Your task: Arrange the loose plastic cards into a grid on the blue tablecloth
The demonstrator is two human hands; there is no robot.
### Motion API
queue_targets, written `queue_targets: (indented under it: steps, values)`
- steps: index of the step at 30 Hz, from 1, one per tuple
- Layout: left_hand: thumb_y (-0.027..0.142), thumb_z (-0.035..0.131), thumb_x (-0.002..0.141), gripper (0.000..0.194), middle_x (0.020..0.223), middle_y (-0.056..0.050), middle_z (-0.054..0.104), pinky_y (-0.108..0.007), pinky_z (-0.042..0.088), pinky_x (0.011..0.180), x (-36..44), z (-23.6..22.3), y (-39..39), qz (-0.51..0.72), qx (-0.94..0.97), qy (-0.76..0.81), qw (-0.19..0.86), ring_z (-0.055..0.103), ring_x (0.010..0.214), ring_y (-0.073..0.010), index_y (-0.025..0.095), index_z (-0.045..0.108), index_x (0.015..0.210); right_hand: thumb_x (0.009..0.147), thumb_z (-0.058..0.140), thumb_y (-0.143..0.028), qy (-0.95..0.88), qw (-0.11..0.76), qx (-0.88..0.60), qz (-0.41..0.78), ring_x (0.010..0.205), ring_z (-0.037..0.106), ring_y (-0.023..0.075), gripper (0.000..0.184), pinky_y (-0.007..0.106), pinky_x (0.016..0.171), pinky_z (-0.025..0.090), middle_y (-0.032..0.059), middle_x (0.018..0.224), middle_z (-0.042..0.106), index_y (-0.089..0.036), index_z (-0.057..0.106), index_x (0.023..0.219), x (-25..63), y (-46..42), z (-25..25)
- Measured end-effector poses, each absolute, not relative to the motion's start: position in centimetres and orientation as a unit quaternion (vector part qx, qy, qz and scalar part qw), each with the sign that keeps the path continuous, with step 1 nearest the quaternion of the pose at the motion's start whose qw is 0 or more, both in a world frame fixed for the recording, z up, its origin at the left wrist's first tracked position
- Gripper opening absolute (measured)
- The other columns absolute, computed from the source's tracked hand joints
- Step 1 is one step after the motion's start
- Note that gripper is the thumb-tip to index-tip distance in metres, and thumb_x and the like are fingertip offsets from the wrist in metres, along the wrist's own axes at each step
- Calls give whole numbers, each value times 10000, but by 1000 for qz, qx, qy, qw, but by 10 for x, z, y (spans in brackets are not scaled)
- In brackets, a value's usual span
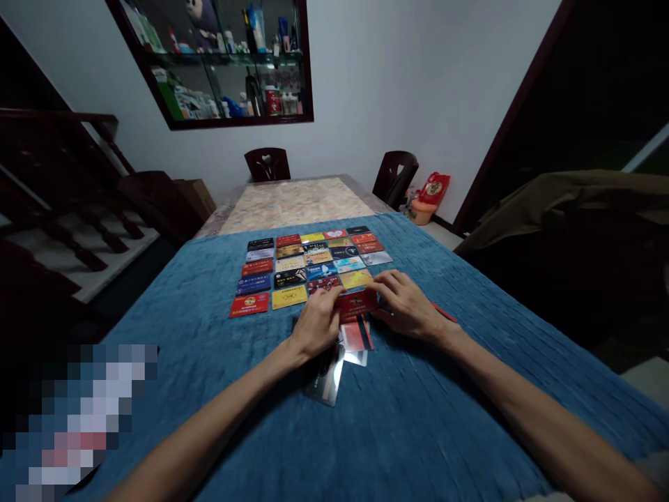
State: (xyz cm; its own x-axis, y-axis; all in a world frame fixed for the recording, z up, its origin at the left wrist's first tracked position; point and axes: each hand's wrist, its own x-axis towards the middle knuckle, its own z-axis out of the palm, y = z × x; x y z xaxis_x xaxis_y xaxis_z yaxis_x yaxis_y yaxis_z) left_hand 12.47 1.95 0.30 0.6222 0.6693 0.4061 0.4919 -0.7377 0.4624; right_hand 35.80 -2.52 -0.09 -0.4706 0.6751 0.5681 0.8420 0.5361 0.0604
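Between my hands a red card (pixel 357 305) is held by its two short sides, tilted up a little over the cloth. My left hand (pixel 320 319) pinches its left end, and my right hand (pixel 402 301) grips its right end. Ahead lie several plastic cards in rows, among them a yellow card (pixel 289 297) and a red card with a round emblem (pixel 249 305) at the near left. Loose cards overlap below my hands: an orange-red card with a dark stripe (pixel 356 335) and a dark card (pixel 325 380). Another red card's edge (pixel 444 312) shows beyond my right wrist.
A blue cloth (pixel 209 390) covers the near part of the table; the far part shows a patterned top (pixel 303 202). Dark chairs (pixel 267 164) stand at the far end. A brown garment (pixel 564 202) hangs at the right. A blurred patch hides the lower left.
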Motion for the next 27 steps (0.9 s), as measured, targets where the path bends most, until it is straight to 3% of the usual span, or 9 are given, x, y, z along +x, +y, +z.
queue_targets:
  steps: [12,17,27]
  values:
    - [136,544,848,514,1235,-159,577,-512,469,1000,112,7,12,276,911,306,12,528,1143,-303,146,435,1350,924,558,-303,-816,301,-454,-194,1035,509,309,338,450,841,470,152,1121,596,-188,582,1240,342,-31,5]
    - [162,532,877,529,1283,-199,515,-504,497,977,91,9,11,308,905,287,-57,516,1177,-324,121,413,1391,930,561,-375,-825,319,-426,-190,1008,504,305,376,446,812,476,159,1101,588,-172,576,1246,327,-28,9]
    - [154,527,884,565,1297,-195,517,-512,513,992,29,7,23,296,899,311,-89,520,1184,-326,132,380,1429,862,665,-390,-865,301,-381,-128,973,471,283,454,447,808,457,156,1093,579,-136,585,1229,278,5,14]
